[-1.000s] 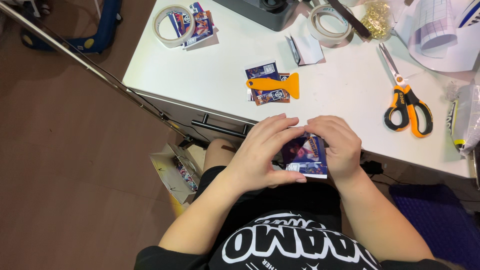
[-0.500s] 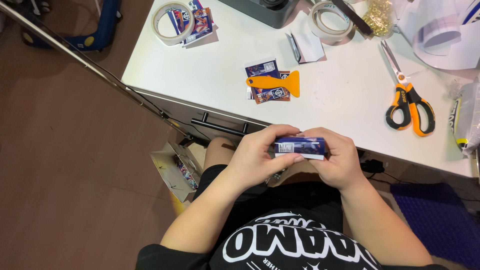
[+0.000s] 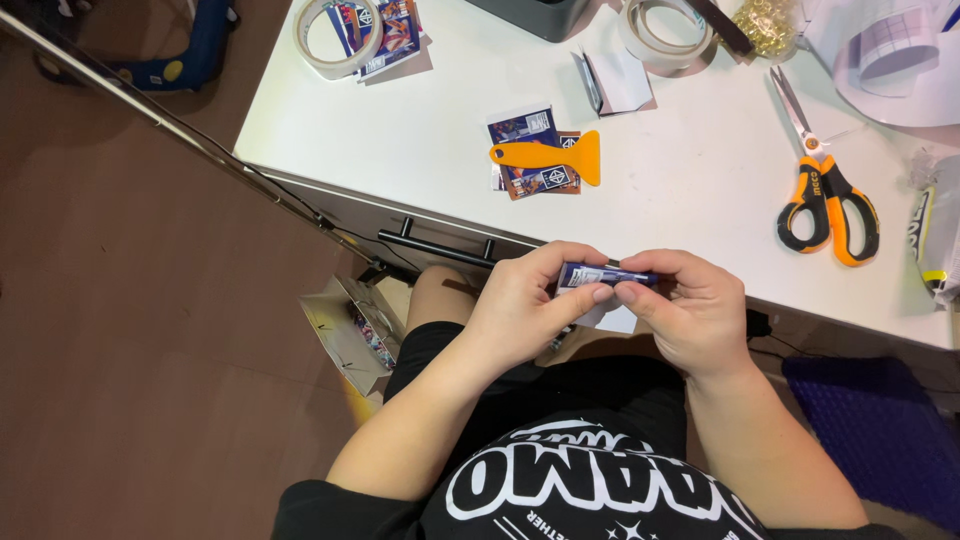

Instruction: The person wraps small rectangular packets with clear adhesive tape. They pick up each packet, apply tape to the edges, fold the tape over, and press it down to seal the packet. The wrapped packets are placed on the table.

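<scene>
Pinching from both ends, the left hand [image 3: 525, 305] and right hand [image 3: 690, 310] keep a closed grip on a small dark blue packet [image 3: 603, 275], now turned edge-on where a second ago its printed face showed flat. It is thin, glossy and rectangular, held over the lap just below the white desk [image 3: 440, 130]. Beyond lie a flat orange plastic scraper [image 3: 550, 156] on printed cards, and orange-handled scissors [image 3: 826, 195].
</scene>
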